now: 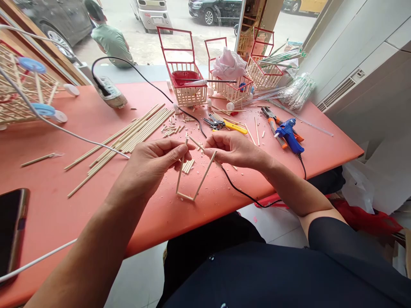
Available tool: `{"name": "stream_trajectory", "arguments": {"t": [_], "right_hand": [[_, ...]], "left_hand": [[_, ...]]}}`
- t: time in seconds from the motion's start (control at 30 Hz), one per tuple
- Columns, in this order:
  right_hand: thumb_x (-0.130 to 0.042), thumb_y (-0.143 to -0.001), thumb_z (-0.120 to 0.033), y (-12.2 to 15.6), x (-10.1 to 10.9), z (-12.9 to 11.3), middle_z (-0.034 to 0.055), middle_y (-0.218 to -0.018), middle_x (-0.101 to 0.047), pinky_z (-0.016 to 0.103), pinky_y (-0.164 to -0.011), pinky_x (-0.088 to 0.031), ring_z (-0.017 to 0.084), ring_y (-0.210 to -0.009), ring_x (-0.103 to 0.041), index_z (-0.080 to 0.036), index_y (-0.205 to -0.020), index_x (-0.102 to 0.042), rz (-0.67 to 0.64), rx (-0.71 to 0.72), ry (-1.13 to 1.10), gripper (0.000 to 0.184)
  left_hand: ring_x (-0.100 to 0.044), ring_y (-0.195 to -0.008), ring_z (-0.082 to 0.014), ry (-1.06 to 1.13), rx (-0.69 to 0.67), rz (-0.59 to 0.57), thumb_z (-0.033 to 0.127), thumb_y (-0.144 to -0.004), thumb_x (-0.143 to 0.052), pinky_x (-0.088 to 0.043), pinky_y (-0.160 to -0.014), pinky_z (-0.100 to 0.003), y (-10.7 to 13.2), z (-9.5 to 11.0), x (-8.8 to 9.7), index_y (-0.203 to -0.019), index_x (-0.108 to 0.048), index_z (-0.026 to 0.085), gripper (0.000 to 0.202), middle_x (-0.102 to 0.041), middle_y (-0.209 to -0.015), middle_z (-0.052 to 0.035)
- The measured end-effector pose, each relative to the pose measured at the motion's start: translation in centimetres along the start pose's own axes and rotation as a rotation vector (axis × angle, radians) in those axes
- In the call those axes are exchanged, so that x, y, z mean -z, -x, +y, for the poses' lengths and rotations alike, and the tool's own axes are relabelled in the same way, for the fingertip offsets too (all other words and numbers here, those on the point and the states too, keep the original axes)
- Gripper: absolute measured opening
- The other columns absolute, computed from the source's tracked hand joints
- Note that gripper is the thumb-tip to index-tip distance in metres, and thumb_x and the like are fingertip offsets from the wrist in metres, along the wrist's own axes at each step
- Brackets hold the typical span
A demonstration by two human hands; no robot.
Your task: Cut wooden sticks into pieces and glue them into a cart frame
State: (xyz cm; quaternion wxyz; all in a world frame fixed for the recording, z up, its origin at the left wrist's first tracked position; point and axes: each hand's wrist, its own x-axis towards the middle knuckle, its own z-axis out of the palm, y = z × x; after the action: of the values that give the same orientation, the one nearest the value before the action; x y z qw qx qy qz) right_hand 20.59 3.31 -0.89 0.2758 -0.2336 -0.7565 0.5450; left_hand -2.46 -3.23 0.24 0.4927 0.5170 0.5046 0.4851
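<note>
My left hand (160, 156) pinches one side of a U-shaped wooden stick frame (185, 196), near the top of that side. The frame's bottom bar hangs low, close to the orange tabletop. Between the fingers of my right hand (227, 147) is a short wooden stick (195, 143), whose far end points at the tip of the frame's left side. Whether the two touch I cannot tell. The frame's right side rises to just below my right fingers. Beneath my hands lie several short cut sticks (189, 166) and crumbs of wood.
Long wooden sticks (128, 139) lie left of my hands. Beyond are yellow-handled pliers (236, 126), a blue glue gun (290, 136), orange-handled cutters (272, 124) and small stick-built carts (189, 87). A black cord (239, 188) crosses the table (154, 218). A phone (13, 231) lies at left. A person (112, 42) sits outside.
</note>
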Motion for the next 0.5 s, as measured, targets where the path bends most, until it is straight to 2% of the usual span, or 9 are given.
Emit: {"name": "stream_trajectory", "arguments": {"t": [0.23,0.5], "right_hand": [[-0.086,-0.1,-0.055,-0.03,0.2,0.27,-0.0066,-0.074,-0.055,0.022,-0.059,-0.034,0.008,-0.066,-0.045,-0.017,-0.095,-0.065,0.046,0.057,0.051,0.044],[-0.081,-0.102,-0.052,0.07,0.46,0.37,-0.005,-0.077,-0.057,0.024,-0.063,-0.037,0.009,-0.069,-0.048,-0.017,-0.093,-0.065,0.114,0.096,0.184,0.039]], "left_hand": [[-0.058,-0.066,-0.0134,-0.017,-0.001,0.003,0.049,-0.076,-0.099,-0.047,-0.061,-0.028,-0.02,0.09,0.06,-0.074,-0.083,0.019,0.034,-0.078,-0.08,-0.0068],[-0.059,-0.066,-0.0132,-0.024,0.001,0.006,0.052,-0.078,-0.1,-0.047,-0.062,-0.028,0.07,0.07,0.1,-0.074,-0.082,0.02,0.037,-0.078,-0.08,-0.0066]]}}
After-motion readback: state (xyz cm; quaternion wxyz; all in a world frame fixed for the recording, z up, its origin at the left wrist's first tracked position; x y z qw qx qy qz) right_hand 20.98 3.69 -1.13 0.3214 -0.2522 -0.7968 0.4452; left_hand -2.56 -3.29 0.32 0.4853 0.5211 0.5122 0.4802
